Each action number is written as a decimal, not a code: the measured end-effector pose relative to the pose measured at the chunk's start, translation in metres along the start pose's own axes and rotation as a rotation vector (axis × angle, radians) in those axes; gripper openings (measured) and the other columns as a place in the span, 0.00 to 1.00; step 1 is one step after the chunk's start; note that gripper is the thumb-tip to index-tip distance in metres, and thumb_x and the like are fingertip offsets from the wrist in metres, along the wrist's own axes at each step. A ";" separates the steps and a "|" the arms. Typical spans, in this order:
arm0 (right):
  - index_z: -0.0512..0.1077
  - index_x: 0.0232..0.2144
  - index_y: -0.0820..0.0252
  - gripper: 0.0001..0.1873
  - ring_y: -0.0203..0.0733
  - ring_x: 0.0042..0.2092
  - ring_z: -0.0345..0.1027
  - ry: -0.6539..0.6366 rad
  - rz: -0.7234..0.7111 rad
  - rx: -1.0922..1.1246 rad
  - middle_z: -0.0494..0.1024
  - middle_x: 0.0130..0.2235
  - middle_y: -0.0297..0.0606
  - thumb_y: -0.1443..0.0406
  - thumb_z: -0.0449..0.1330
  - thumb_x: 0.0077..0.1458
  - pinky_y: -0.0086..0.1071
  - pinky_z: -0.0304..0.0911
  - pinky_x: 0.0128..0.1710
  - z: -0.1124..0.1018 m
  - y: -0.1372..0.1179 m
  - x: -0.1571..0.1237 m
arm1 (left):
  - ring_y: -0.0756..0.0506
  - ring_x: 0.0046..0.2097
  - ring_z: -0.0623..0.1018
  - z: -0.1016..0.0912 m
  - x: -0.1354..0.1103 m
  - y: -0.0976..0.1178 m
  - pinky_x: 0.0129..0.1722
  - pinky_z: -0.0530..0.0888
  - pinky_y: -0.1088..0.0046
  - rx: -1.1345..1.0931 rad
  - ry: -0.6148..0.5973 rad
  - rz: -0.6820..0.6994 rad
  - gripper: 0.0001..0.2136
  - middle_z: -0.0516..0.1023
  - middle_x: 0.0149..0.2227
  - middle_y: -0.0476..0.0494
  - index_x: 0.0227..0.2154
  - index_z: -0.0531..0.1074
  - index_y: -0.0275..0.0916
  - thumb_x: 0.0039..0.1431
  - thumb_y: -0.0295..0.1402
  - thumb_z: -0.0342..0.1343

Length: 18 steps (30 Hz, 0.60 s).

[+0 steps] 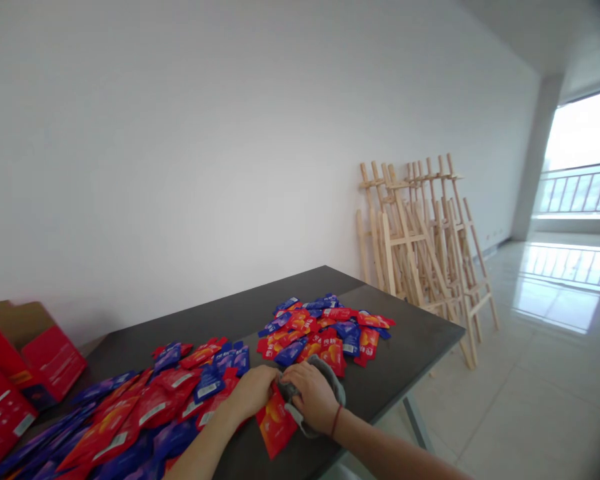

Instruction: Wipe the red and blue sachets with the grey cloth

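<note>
My left hand (253,395) is closed at the top end of a red packet (279,425) with orange fruit printed on it; its fingertips are partly hidden. Right beside it, my right hand (314,395) is closed on a bunched grey cloth (333,375), which touches the packet's upper edge. Both hands are close together over the front part of the dark table (400,360). Just beyond them lies a loose pile of red and blue packets (325,330). A larger heap of similar packets (155,403) spreads to the left, beside my left forearm.
An opened red cardboard box (55,363) stands at the far left of the table. Several wooden easels (410,240) lean against the white wall behind the table's right end. Glossy floor tiles (520,380) and a railed window (580,187) lie to the right.
</note>
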State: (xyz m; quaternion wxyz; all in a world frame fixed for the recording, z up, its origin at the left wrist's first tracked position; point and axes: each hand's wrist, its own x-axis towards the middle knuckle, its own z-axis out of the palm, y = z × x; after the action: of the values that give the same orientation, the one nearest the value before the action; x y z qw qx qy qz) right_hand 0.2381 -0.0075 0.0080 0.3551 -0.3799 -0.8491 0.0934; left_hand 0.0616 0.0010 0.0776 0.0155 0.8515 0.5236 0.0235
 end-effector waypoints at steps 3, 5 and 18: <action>0.71 0.43 0.58 0.17 0.47 0.48 0.63 -0.003 0.007 -0.028 0.74 0.48 0.38 0.72 0.56 0.49 0.40 0.55 0.51 0.000 -0.003 -0.001 | 0.46 0.50 0.75 0.011 -0.005 -0.002 0.51 0.69 0.69 -0.007 0.109 -0.059 0.17 0.77 0.48 0.42 0.43 0.72 0.39 0.54 0.21 0.44; 0.71 0.43 0.57 0.19 0.46 0.49 0.63 -0.013 0.013 -0.045 0.74 0.48 0.36 0.72 0.56 0.48 0.40 0.55 0.51 -0.001 -0.005 -0.001 | 0.44 0.54 0.73 0.022 -0.019 -0.003 0.55 0.67 0.63 -0.010 0.183 -0.128 0.18 0.74 0.52 0.38 0.49 0.68 0.37 0.57 0.23 0.42; 0.71 0.48 0.54 0.18 0.46 0.49 0.62 -0.380 -0.417 -0.194 0.73 0.54 0.33 0.68 0.55 0.54 0.40 0.56 0.45 -0.024 -0.003 -0.006 | 0.38 0.60 0.70 0.087 -0.061 0.001 0.62 0.61 0.49 -0.121 0.323 -0.136 0.33 0.70 0.60 0.34 0.62 0.55 0.38 0.56 0.42 0.56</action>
State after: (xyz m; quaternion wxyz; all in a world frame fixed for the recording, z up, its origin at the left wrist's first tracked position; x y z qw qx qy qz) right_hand 0.2548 -0.0162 0.0237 0.1635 -0.2052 -0.9650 0.0064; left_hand 0.0400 -0.0543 -0.0110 -0.0162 0.7967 0.5735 0.1902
